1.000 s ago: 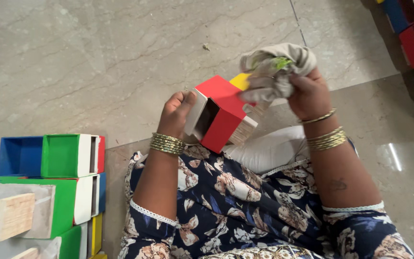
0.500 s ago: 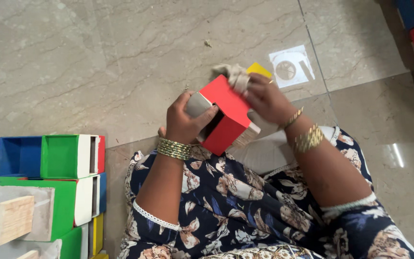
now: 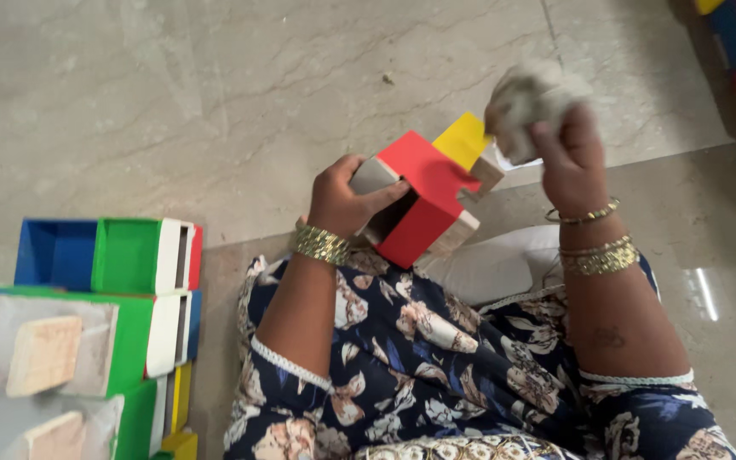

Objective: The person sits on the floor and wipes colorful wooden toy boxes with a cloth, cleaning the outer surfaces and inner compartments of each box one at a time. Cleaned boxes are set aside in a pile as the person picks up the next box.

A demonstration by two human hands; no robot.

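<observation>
Red and yellow box (image 3: 423, 192); grey-white cloth (image 3: 528, 104); navy floral dress (image 3: 436, 375); gold bangles (image 3: 320, 244); blue-green boxes (image 3: 104, 255); grey marbled floor (image 3: 172, 102).

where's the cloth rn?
Head view, upper right: the cloth is bunched in the right hand, raised just right of the red-and-yellow box that the left hand holds.

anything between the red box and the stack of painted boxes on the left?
Head view: only the left hand and forearm gripping the red box, then bare floor up to the stack of painted boxes.
</observation>
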